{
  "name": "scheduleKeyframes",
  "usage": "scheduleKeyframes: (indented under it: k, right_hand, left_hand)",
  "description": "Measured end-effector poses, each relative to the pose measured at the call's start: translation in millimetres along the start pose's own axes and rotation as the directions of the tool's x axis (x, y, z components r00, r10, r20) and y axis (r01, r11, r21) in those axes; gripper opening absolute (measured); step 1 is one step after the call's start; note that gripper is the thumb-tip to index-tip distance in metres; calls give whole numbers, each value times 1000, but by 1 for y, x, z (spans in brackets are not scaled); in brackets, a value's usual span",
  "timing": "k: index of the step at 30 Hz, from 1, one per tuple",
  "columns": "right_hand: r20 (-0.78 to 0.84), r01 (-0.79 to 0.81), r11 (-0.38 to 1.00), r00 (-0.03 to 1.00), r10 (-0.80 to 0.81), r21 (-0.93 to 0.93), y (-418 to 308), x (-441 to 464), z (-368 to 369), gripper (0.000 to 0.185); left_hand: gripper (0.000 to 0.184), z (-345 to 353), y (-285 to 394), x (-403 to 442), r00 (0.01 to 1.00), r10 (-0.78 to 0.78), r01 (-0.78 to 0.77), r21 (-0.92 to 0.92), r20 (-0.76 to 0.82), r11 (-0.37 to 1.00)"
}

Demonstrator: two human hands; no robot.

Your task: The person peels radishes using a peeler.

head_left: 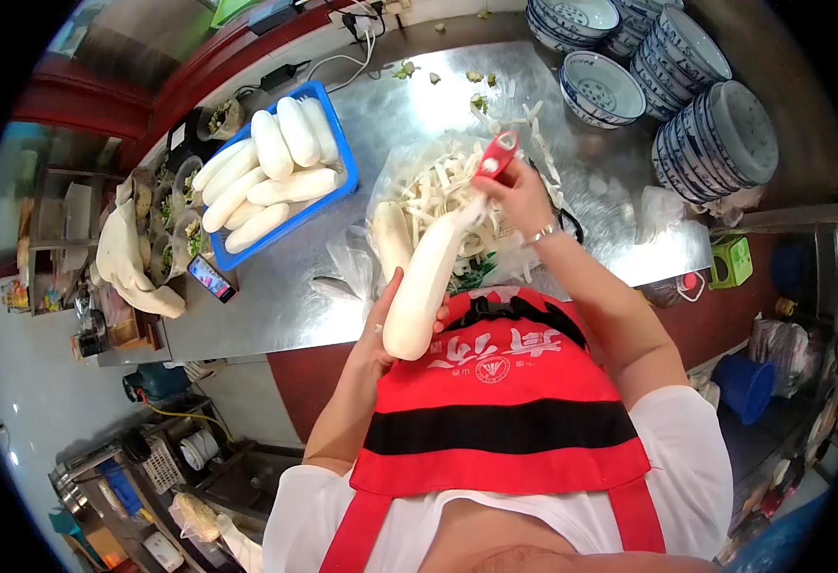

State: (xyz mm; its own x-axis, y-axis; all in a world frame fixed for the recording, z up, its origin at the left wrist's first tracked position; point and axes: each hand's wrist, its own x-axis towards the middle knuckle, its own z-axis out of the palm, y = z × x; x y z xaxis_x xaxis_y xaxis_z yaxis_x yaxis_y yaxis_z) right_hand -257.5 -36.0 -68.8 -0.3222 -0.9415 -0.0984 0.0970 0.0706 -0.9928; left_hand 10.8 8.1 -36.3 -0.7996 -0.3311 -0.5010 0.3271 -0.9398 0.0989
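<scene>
My left hand [379, 329] is wrapped round the lower part of a long white daikon radish [424, 282], which slants up and away from my apron. The fingers of my right hand [524, 202] are closed on a red peeler [498, 153] near the radish's far end. I cannot tell whether its blade touches the radish. Under and beyond the radish spreads a heap of pale peel strips [438, 177] on clear plastic. Another daikon [392, 234] lies left of the heap, partly hidden by the held one.
A blue basket [350, 158] of several white daikons stands on the steel table [285, 320] at left. A phone [211, 279] leans near its corner. Stacked blue-and-white bowls [602, 88] fill the back right. Small trimmings [435, 78] lie at the back, and a plastic bag [662, 210] at right.
</scene>
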Motion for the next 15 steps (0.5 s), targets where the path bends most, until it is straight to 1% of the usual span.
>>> scheduleKeyframes:
  k: [1,2,3,4,5,6,7,9,10,11,12,13,14,15]
  right_hand:
    - [-1,1,1000,1000,-1,1,8,9,-14,35]
    - [-144,42,933,985,-100,-358,14,18,-29,34]
    - [-239,18,740,941,-240,-672,9,21,-33,33]
    - [-230,23,739,943,-239,-673,7,21,-31,33]
    - [-214,116,842,941,-263,-527,7,17,-30,33]
    - [-209,204,910,933,-292,-360,-6,10,-27,34]
    - [-156,217,940,952,-264,-265,-44,-12,-6,37]
    - [70,194,959,981,-183,-205,-63,-46,18,42]
    - [187,244,956,959,-214,-161,-72,-64,30,47]
    - [321,247,953,929,-182,-176,-73,-76,38,48]
    - [464,180,972,881,-92,-148,-89,-84,42,48]
    - [471,193,969,876,-101,-152,-84,-83,44,48]
    - [480,205,966,871,-108,-155,-73,-81,46,49]
    - [361,82,990,932,-34,-117,-60,-75,44,45]
  left_hand:
    - [65,0,-3,-4,1000,0,0,2,0,1000]
    - [64,2,-4,-7,1000,20,-21,49,6,999]
    - [64,5,-4,-8,999,43,-44,95,15,995]
    - [64,5,-3,-7,999,50,-51,90,14,995]
    - [64,5,-3,-6,993,85,-71,159,-84,985]
    - [65,7,-1,-5,977,123,-80,234,-175,969]
    - [65,12,1,-3,977,125,-82,235,-173,969]
    - [64,27,2,0,991,86,-88,-13,-100,996]
    - [64,23,2,2,992,80,-81,-10,-97,997]
    - [63,14,3,4,993,72,-72,-2,-98,997]
    - [62,11,5,5,993,65,-64,6,-100,998]
    - [62,8,4,9,998,59,-59,41,11,997]
    - [62,5,3,9,998,58,-58,42,9,997]
    - [64,6,1,9,999,45,-45,24,2,999]
